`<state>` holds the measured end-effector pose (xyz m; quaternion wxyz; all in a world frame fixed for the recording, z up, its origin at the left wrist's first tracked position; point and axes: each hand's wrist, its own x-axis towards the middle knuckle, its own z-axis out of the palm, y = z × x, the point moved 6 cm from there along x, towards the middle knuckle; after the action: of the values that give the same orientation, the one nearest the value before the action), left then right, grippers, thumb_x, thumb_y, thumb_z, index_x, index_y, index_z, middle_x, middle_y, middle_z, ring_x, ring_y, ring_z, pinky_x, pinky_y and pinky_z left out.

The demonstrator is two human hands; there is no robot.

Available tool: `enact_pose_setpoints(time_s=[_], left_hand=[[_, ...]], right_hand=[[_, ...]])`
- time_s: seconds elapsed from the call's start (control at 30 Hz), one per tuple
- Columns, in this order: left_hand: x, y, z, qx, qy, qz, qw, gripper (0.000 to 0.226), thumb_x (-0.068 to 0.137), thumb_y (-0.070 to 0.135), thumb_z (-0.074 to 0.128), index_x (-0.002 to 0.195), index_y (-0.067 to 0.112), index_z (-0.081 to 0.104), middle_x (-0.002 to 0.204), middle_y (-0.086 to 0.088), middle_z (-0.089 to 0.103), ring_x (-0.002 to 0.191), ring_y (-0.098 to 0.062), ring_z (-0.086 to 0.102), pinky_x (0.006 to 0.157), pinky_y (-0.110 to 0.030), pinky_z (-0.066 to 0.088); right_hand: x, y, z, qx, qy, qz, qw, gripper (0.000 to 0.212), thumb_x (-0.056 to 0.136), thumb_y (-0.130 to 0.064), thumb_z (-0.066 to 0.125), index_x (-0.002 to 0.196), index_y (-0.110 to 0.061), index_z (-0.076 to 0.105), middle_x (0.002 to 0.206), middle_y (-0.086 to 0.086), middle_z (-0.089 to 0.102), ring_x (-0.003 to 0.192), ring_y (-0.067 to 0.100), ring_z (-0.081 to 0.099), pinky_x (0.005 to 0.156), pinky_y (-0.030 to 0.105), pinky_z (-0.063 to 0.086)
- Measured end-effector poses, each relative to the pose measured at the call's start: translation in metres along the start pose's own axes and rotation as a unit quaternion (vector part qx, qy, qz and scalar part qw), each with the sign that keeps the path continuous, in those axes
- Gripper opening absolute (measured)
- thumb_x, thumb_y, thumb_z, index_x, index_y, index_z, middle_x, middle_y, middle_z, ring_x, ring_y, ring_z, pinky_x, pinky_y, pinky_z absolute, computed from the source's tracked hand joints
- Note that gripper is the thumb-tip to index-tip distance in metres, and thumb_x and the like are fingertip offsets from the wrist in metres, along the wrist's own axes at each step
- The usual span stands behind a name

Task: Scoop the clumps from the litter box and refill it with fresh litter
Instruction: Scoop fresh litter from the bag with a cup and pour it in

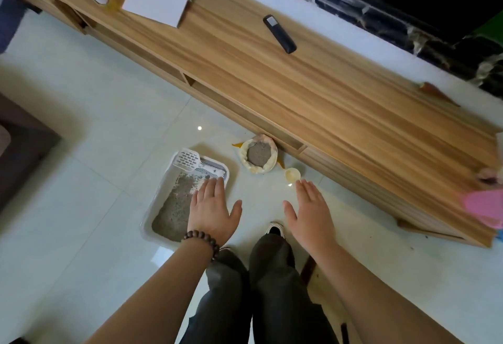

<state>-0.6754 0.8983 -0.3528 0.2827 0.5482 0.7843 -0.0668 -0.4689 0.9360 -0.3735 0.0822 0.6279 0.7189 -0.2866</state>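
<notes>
left hand (211,209) hides litter box (163,196) (partly)

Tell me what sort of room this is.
Probably a home living room: a long low wooden TV cabinet with a black remote control on it, glossy pale floor tiles, and a white plastic cat litter box on the floor.

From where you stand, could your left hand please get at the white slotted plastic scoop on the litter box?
Probably yes: the open left hand holds nothing, and the white slotted plastic scoop lies uncovered on the litter box's far rim.
</notes>
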Motion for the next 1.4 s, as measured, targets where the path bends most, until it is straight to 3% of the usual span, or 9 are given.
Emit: enact_pose_setpoints(time_s=[0.37,0.53,0.63,0.73,0.87,1.1,1.2,1.4], left_hand=[[0.208,-0.025,0.207,0.051,-0.001,0.046,0.998,0.076,0.093,0.055,0.032,0.151,0.011,0.009,0.158,-0.007,0.014,0.146,-0.022,0.008,0.119,-0.039,0.01],[0.295,-0.033,0.26,0.069,0.036,0.09,0.993,0.082,0.09,0.056,0.039,0.15,0.007,0.01,0.158,-0.01,0.016,0.145,-0.024,0.011,0.118,-0.039,0.013],[0.33,-0.039,0.275,0.071,0.068,0.117,0.988,0.087,0.087,0.057,0.047,0.149,0.005,0.015,0.156,-0.012,0.02,0.144,-0.026,0.015,0.118,-0.04,0.015],[0.351,-0.044,0.289,0.086,0.083,0.141,0.983,0.092,0.085,0.06,0.049,0.15,0.006,0.014,0.156,-0.012,0.02,0.144,-0.026,0.015,0.118,-0.039,0.013],[0.366,-0.044,0.314,0.1,0.074,0.161,0.979,0.106,0.078,0.068,0.053,0.15,0.006,0.007,0.157,-0.013,0.013,0.145,-0.026,0.012,0.118,-0.037,0.011],[0.368,-0.044,0.335,0.055,0.077,0.158,0.983,0.114,0.076,0.063,0.061,0.149,0.003,-0.003,0.158,-0.015,-0.006,0.146,-0.025,-0.004,0.118,-0.033,0.002],[0.368,-0.047,0.338,0.047,0.086,0.157,0.983,0.112,0.078,0.063,0.057,0.149,0.004,-0.006,0.158,-0.014,-0.009,0.146,-0.024,-0.007,0.119,-0.034,0.003],[0.371,-0.053,0.342,0.048,0.098,0.16,0.981,0.112,0.079,0.067,0.053,0.149,0.006,-0.01,0.159,-0.01,-0.011,0.146,-0.021,-0.008,0.119,-0.034,0.002]], right_hand=[[0.197,0.13,0.205,0.021,0.038,0.084,0.996,0.063,0.097,-0.044,0.038,0.148,-0.011,0.024,0.155,0.008,0.026,0.143,0.022,0.02,0.116,0.034,0.024],[0.279,0.185,0.267,0.023,0.051,0.113,0.992,0.059,0.096,-0.036,0.044,0.146,-0.009,0.027,0.15,0.011,0.034,0.138,0.025,0.029,0.111,0.035,0.027],[0.31,0.207,0.293,0.011,0.036,0.135,0.99,0.057,0.096,-0.033,0.046,0.146,-0.013,0.027,0.143,0.012,0.044,0.131,0.027,0.039,0.101,0.036,0.038],[0.33,0.221,0.313,-0.031,0.027,0.136,0.99,0.043,0.096,-0.03,0.047,0.136,-0.016,0.04,0.122,0.014,0.06,0.112,0.03,0.057,0.081,0.035,0.046],[0.342,0.229,0.325,-0.05,0.055,0.133,0.988,0.025,0.095,-0.03,0.045,0.111,-0.012,0.052,0.102,0.015,0.067,0.093,0.034,0.062,0.066,0.031,0.041],[0.325,0.192,0.264,0.124,0.142,0.071,0.979,0.013,0.084,-0.021,0.056,0.078,-0.01,0.053,0.072,0.005,0.058,0.064,0.023,0.05,0.048,0.027,0.031],[0.332,0.156,0.238,0.189,0.167,0.028,0.967,0.012,0.081,-0.013,0.055,0.074,-0.006,0.049,0.063,0.0,0.048,0.059,0.018,0.044,0.047,0.025,0.032],[0.387,0.094,0.248,0.286,0.06,-0.018,0.956,0.005,0.082,-0.011,0.053,0.085,-0.013,0.05,0.075,0.0,0.052,0.068,0.016,0.046,0.053,0.015,0.034]])
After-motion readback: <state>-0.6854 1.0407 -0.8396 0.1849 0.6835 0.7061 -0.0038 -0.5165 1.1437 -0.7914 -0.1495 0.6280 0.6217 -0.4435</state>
